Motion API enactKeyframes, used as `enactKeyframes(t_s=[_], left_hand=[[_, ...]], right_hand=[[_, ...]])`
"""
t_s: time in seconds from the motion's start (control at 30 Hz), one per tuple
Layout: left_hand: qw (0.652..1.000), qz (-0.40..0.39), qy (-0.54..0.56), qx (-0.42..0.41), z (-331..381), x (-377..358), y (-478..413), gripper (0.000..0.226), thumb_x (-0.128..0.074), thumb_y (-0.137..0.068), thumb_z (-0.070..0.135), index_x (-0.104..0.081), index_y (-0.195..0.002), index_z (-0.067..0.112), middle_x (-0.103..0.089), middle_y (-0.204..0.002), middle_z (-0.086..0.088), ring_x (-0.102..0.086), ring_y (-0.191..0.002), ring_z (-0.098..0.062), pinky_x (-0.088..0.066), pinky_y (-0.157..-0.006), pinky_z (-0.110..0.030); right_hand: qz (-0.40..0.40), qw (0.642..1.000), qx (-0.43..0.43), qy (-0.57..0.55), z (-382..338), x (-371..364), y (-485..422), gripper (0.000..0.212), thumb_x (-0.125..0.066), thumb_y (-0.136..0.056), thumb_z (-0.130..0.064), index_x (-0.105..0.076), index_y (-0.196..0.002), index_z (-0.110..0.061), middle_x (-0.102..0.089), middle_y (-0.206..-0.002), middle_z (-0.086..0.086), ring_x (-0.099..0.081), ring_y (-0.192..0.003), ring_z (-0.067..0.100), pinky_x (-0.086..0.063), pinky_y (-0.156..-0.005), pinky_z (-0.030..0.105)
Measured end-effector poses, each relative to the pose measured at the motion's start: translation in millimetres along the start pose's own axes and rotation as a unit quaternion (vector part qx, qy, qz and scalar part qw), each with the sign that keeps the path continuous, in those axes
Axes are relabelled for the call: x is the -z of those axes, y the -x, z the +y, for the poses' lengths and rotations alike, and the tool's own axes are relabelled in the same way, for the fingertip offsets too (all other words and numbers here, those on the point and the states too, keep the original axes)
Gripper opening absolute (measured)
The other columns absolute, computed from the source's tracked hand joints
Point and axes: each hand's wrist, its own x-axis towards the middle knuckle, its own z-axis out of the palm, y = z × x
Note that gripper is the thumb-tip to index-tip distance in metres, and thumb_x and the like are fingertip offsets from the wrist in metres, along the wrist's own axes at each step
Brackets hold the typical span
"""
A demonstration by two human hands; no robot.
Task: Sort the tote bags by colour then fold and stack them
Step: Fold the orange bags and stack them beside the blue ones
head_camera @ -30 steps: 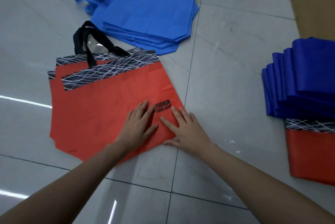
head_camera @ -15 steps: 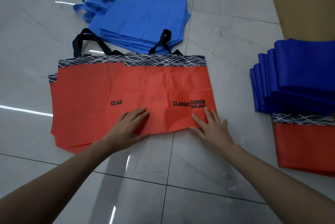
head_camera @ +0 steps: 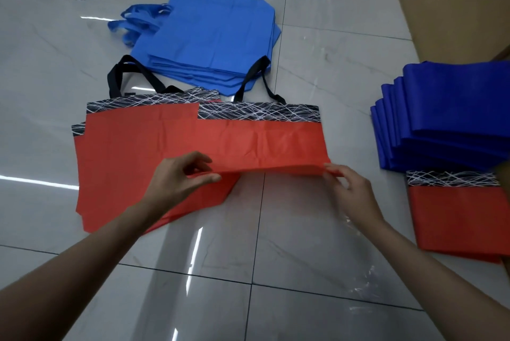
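A red tote bag (head_camera: 262,142) with a black-and-white scribbled top band and black handles lies spread across the floor, its right part off the pile of red bags (head_camera: 124,169) beneath. My left hand (head_camera: 182,178) pinches its bottom edge at the left, my right hand (head_camera: 347,189) pinches the same edge at the right corner. That edge is lifted and turned up off the floor. Behind lies a stack of light blue bags (head_camera: 212,37). At the right sit folded dark blue bags (head_camera: 447,117) on top of a folded red bag (head_camera: 455,219).
The floor (head_camera: 303,271) is glossy grey tile with dark grout lines. A brown cardboard surface (head_camera: 455,4) rises at the top right, close behind the dark blue stack.
The top red bag was slid right and opened flat; now both hands have gone from lying flat on it to pinching its bottom edge and lifting it, hiding the printed words.
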Motion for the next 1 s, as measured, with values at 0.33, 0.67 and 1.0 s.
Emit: enactKeyframes(t_s=[0.33, 0.67, 1.0], left_hand=[[0.978, 0.030, 0.156, 0.136, -1, -4, -22, 0.023, -0.065, -0.086, 0.014, -0.051, -0.067, 0.013, -0.054, -0.052, 0.018, -0.046, -0.053, 0.007, -0.036, -0.055, -0.010], [0.972, 0.079, -0.036, 0.218, -17, -42, -33, 0.032, -0.051, -0.094, 0.037, -0.042, -0.084, 0.009, -0.051, -0.068, -0.003, -0.054, -0.075, -0.034, -0.034, -0.062, -0.039], [0.909, 0.064, -0.196, 0.361, -9, -64, -26, 0.045, -0.048, -0.093, 0.047, -0.044, -0.110, 0.006, -0.063, -0.107, -0.020, -0.059, -0.100, -0.039, -0.037, -0.073, -0.040]], right_hand=[[0.039, 0.980, -0.097, -0.169, -9, 21, -29, 0.015, -0.062, -0.089, -0.034, -0.063, -0.087, -0.019, -0.066, -0.083, -0.004, -0.061, -0.078, 0.009, -0.051, -0.069, 0.020], [0.037, 0.966, -0.197, -0.160, 22, -8, -21, 0.027, -0.059, -0.092, -0.029, -0.060, -0.115, -0.013, -0.067, -0.105, 0.002, -0.061, -0.091, 0.010, -0.049, -0.087, 0.030], [0.100, 0.925, -0.227, 0.287, 25, -50, -38, 0.039, -0.041, -0.098, -0.042, -0.044, -0.107, -0.004, -0.064, -0.093, 0.023, -0.061, -0.086, 0.041, -0.038, -0.065, 0.038]])
